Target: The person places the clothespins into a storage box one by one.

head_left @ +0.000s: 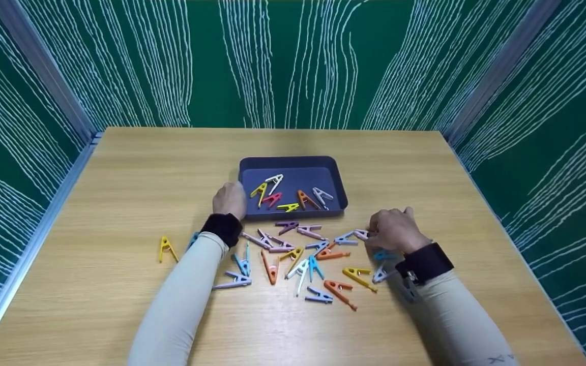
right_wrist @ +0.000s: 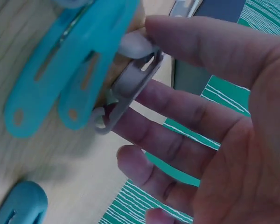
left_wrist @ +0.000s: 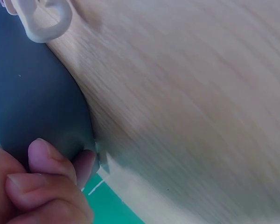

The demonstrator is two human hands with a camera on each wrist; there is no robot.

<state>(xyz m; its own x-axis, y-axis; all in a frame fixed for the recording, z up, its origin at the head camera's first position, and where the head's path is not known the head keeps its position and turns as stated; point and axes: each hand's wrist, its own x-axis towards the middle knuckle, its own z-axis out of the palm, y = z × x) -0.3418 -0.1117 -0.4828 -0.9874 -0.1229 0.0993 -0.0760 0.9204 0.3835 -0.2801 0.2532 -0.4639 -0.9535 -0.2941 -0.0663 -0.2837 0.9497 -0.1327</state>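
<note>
My left hand [head_left: 229, 200] grips the left side of a dark grey tray [head_left: 305, 175]. In the left wrist view, its curled fingers [left_wrist: 49, 186] lie against the wall of the tray. Several clothespins lie inside, among them a white one [head_left: 275, 179], a red one [head_left: 272, 198] and a brown one [head_left: 303, 198]. To the right of the tray, my right hand [head_left: 394, 230] pinches a pale pink clothespin [right_wrist: 139, 79] between thumb and fingers, low over the table. Turquoise clothespins [right_wrist: 70, 70] are close to that hand.
Many coloured clothespins are scattered on the wooden table [head_left: 120, 315] in front of the tray, including orange [head_left: 341, 292], yellow [head_left: 359, 277] and purple [head_left: 287, 225] ones. One yellow clothespin [head_left: 165, 245] lies apart, left of my left forearm. Green, white-streaked panels [head_left: 293, 61] enclose the table.
</note>
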